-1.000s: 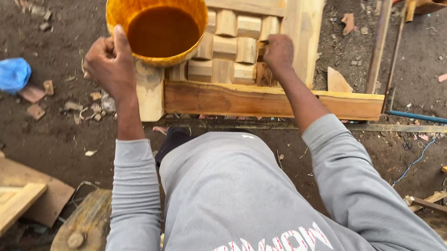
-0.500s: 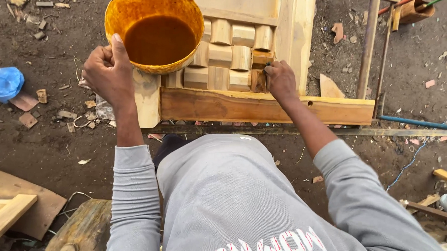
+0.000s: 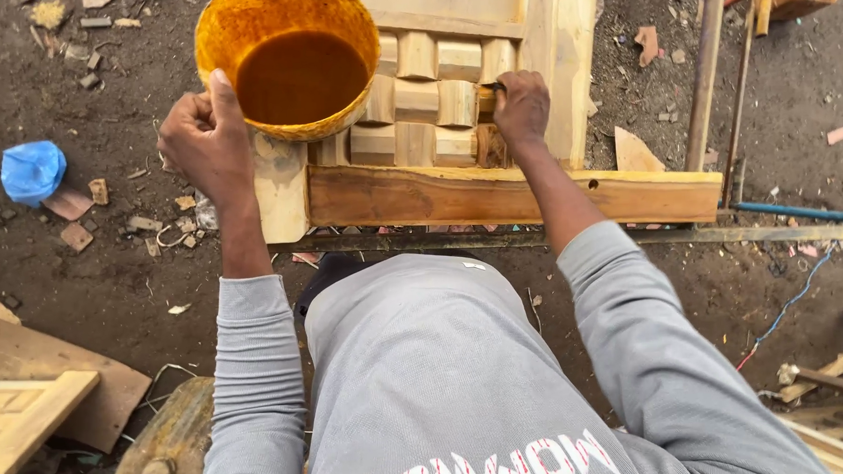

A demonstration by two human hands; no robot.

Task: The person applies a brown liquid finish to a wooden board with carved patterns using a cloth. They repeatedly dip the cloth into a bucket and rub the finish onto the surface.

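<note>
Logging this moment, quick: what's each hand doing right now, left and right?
Left hand: closed on the rim of the orange bowl of brown liquid.
Right hand: closed on a small tool, mostly hidden, against the carved wooden panel.

tool in right hand (image 3: 522, 107): mostly hidden | wooden panel (image 3: 489, 20): top cut off | bowl (image 3: 287, 59): underside hidden

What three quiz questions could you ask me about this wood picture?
1. True or false: the left hand grips the rim of the orange bucket.
2. What does the bucket hold? A) brown liquid B) nails C) sand
3. Which hand is pressed against the carved wooden panel?

Key: 1 true. 2 A. 3 the right hand; it seems to hold a small tool, too hidden to name.
</note>
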